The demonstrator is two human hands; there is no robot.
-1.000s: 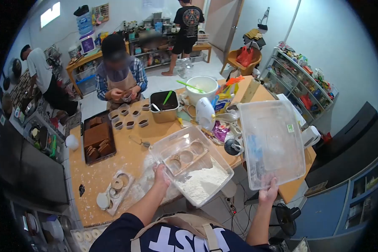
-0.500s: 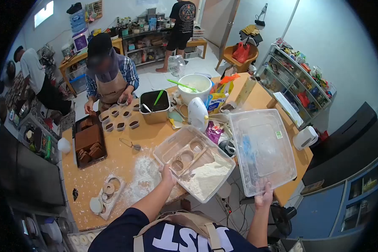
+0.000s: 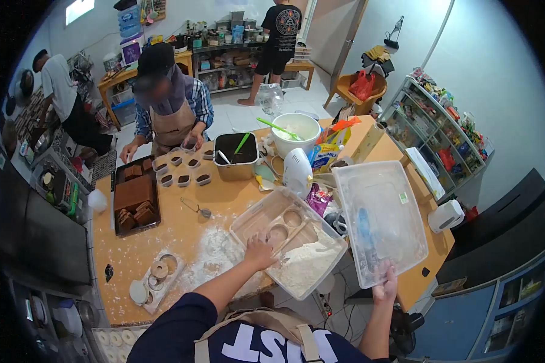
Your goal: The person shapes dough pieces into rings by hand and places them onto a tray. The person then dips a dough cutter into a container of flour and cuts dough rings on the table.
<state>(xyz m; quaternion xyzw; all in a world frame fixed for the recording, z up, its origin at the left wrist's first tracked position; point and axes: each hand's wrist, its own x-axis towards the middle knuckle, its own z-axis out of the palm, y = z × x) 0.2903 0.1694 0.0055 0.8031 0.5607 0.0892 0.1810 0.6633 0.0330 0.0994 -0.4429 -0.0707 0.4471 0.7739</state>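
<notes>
My left hand (image 3: 259,253) reaches over the near-left wall of a clear plastic tub (image 3: 340,249), its fingers spread at a board with round holes (image 3: 292,219) inside. Whether the fingertips press on the board is hard to see. White flour (image 3: 309,260) lies heaped in the tub's near right part. My right hand (image 3: 385,284) grips the near edge of a large clear plastic lid (image 3: 384,212), which is tilted beside the tub. Another holed board with round pieces (image 3: 162,278) lies to the left, near loose flour (image 3: 218,248) on the table.
Across the table (image 3: 194,233), a person in an apron (image 3: 172,124) handles small cups (image 3: 183,180). A tray of brown cake (image 3: 133,196), a square pan of dark filling (image 3: 236,148), a white bucket (image 3: 295,134), a hand mixer (image 3: 297,172) and a small strainer (image 3: 204,213) stand around.
My left hand has let go of the tub's rim and moved inside, over the holed board. My right hand still holds the lid. The view has shifted slightly.
</notes>
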